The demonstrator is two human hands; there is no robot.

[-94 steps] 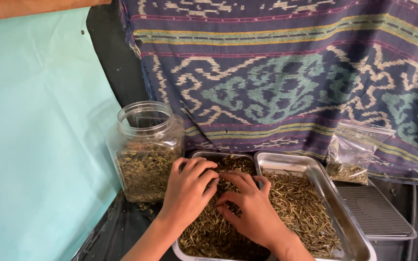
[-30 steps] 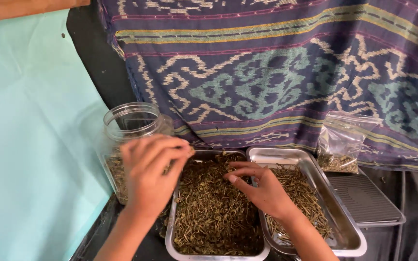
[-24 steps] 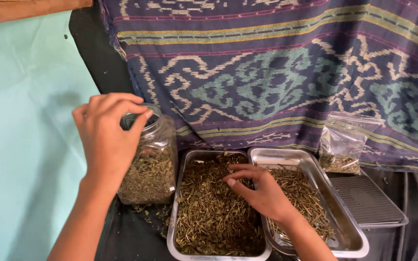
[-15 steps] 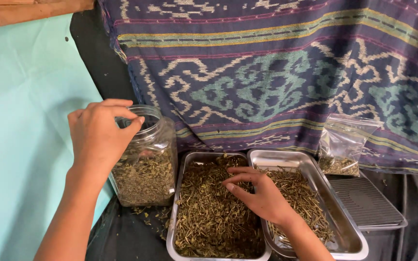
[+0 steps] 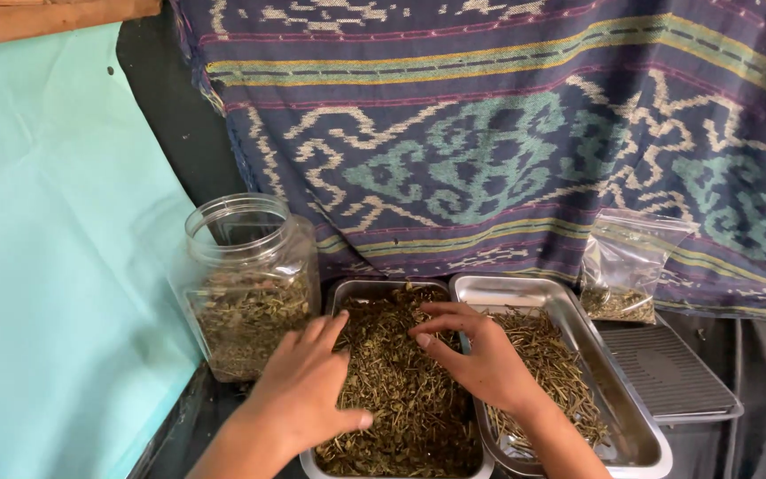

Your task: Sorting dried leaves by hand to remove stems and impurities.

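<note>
In the near centre, under both your hands: the left steel tray (image 5: pixel 345 297), filled with dried, chopped herb stems and leaves (image 5: pixel 401 399).

Left hand: your left hand (image 5: pixel 308 390) lies palm down on the herb at the tray's near left part, fingers spread and loosely open, gripping nothing that can be seen.

Right hand: your right hand (image 5: pixel 480 355) rests over the seam between the two trays, fingers curled with the tips pressed into the herb at the left tray's far right part; whether a pinch of herb is held between them cannot be told.

Herb relative to hands: directly beneath both, touching; the pile runs near to far along the tray's long axis, between your two wrists.

Nearer hand: the left hand sits nearer to you, the right reaches farther in.

Clear plastic jar (image 5: pixel 246 284): upright, lid off, partly filled with herb, just left of the left tray and just beyond your left hand.

Right steel tray (image 5: pixel 525 288): touching the left tray, thinly covered with longer stems.

Clear plastic bag (image 5: pixel 627 270): far right, leaning on the patterned woven cloth (image 5: pixel 507 133), some herb inside.
</note>
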